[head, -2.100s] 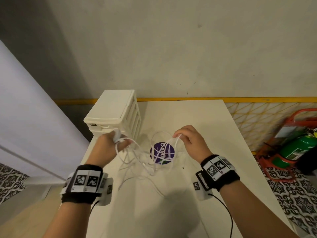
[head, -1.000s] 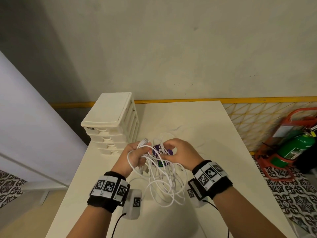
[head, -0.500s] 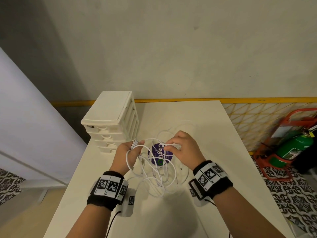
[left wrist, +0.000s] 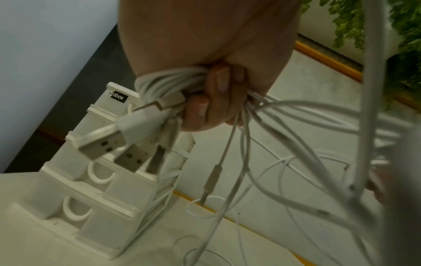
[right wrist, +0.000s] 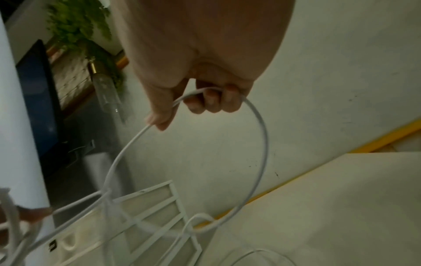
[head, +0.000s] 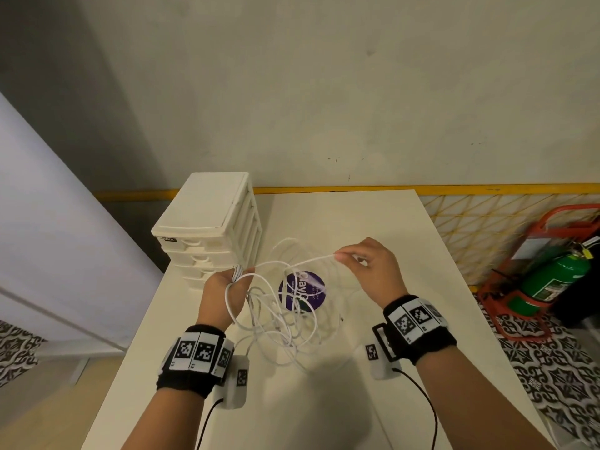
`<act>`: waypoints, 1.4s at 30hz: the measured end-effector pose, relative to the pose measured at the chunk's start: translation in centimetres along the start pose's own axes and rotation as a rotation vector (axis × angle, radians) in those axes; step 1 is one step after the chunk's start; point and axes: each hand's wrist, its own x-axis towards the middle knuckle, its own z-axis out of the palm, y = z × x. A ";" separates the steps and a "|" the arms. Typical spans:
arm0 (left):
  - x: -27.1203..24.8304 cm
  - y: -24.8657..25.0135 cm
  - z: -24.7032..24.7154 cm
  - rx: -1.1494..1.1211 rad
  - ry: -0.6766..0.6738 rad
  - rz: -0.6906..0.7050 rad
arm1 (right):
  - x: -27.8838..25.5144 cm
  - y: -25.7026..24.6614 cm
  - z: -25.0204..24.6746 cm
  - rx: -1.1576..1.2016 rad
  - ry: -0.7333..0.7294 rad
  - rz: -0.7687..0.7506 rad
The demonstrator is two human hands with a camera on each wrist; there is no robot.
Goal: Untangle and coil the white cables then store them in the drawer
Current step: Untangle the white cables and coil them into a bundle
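Observation:
A tangle of white cables [head: 285, 323] hangs over the table between my hands. My left hand [head: 227, 287] grips a bunch of cable strands [left wrist: 168, 82], and several USB plugs [left wrist: 107, 138] stick out below its fist. My right hand [head: 367, 264] pinches one strand [right wrist: 205, 91] and holds it raised to the right, so a taut line [head: 298, 263] runs back to the left hand. In the right wrist view that strand loops down from the fingers [right wrist: 212, 102]. The white drawer unit [head: 211, 222] stands at the table's back left, its drawers [left wrist: 98, 180] pushed in.
A purple round sticker [head: 300, 295] lies on the white table [head: 373, 384] under the cables. A green fire extinguisher [head: 548, 280] in a red stand sits on the floor to the right. The wall stands behind the table's far edge.
My hands have drawn apart. The right hand lifted up and to the right, pulling one strand out taut. The left hand kept its bundle near the drawer unit.

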 end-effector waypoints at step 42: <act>-0.2 -1.4 -0.9 0.096 -0.034 0.188 | -0.9 0.5 3.5 -0.209 -0.331 0.123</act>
